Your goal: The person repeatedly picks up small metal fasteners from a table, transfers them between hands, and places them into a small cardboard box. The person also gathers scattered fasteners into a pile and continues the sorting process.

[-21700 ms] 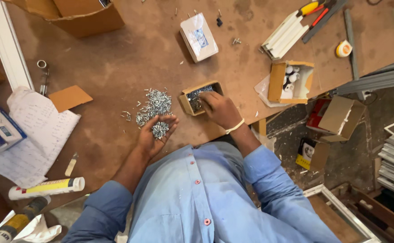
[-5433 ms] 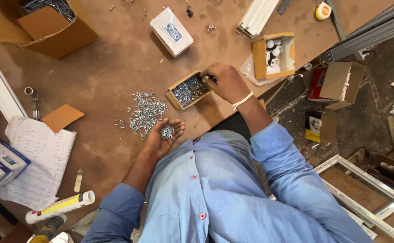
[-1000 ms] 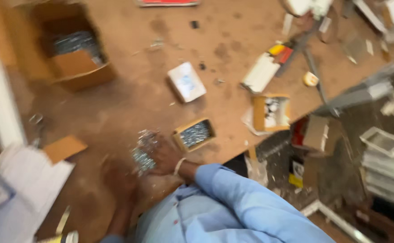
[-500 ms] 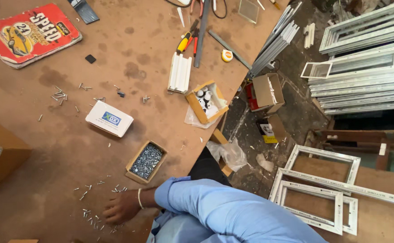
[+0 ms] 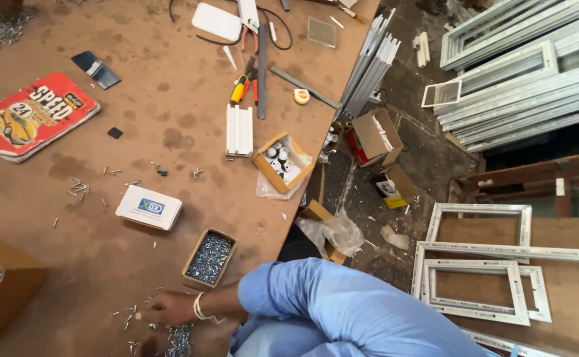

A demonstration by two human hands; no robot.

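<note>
My right hand, with a pale band on its wrist, rests low on the brown table among loose silver screws. Its fingers point left and lie close together; whether they pinch a screw I cannot tell. Just beyond it stands a small open cardboard box of screws. A white closed box lies further up. Only a dark sliver of my left hand shows at the bottom edge, beside the screw pile. My blue sleeve fills the lower middle.
A big cardboard box stands at the left edge. Further off lie a red printed packet, a white plastic strip, pliers and a screwdriver, and an open box of small white parts. White frames lie on the floor to the right.
The view swung up and right, from the screw pile to the far table and the floor. My right hand left the screw box and came down onto the loose screws.
</note>
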